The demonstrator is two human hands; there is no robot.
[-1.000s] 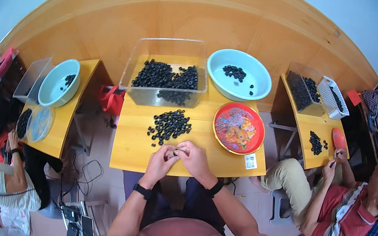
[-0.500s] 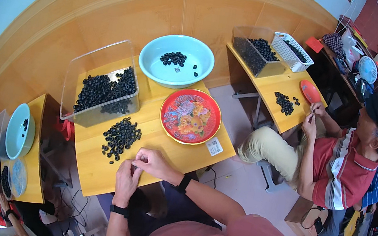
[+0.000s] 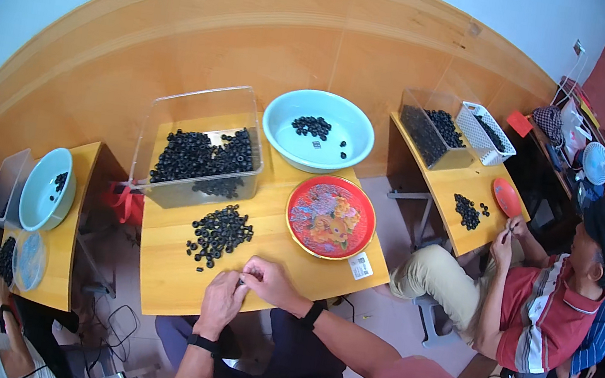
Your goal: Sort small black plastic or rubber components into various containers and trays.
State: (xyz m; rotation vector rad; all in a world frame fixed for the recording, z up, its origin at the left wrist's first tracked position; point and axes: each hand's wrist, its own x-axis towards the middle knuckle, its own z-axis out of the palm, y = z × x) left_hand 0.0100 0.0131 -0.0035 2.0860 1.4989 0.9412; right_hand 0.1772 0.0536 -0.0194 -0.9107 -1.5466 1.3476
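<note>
A small dark piece is sitting between the fingertips of two hands, nearer the person than the round red flowered tray and to its left. The left hand and the right hand are touching, and their bent fingers are pinching the piece almost closed. The piece is looking too tiny for its shape to show. A pile of black rings is lying on the yellow table, left of the tray. Farther back on that side of the tray, a clear plastic bin is holding lots more. A light blue basin is standing just behind the tray, with some inside. A white label is lying just beside the tray's near right edge. Well right of the tray, another person in a striped red shirt is sitting.
</note>
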